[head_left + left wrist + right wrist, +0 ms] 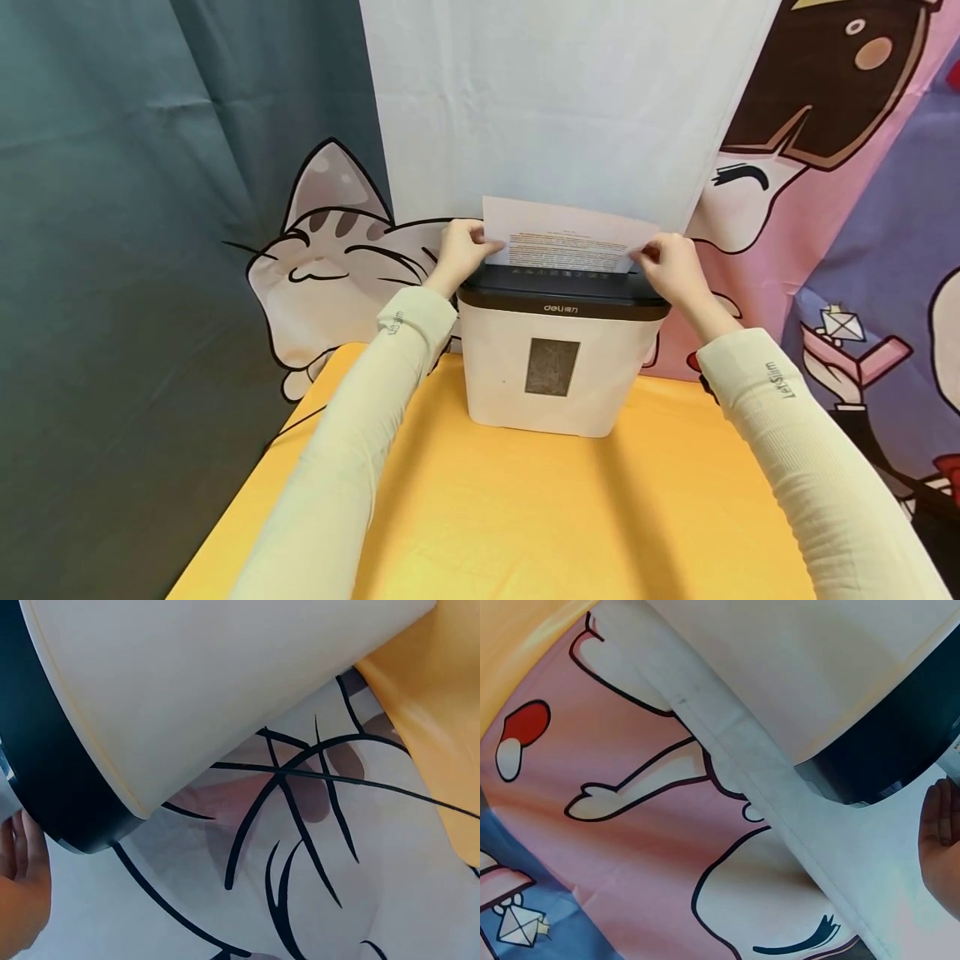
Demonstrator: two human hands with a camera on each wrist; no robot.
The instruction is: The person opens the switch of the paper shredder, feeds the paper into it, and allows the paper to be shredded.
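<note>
A white paper shredder [495,367] with a black top stands upright on the yellow table. A printed sheet of paper [562,218] stands in the slot on its top, its lower edge hidden there. At the sheet's left edge my left hand [461,250] pinches it between thumb and fingers. My right hand [673,262] pinches the opposite edge, just above the black lid [562,287]. In the left wrist view part of the left hand [22,889] shows beside the shredder's dark rim. The right wrist view catches part of the right hand [941,847] by that rim.
The yellow tablecloth [510,517] spreads in front of the shredder. Behind it hangs a printed cloth backdrop [555,100] with cartoon figures. A thin dark cable [296,423] crosses the table's left edge.
</note>
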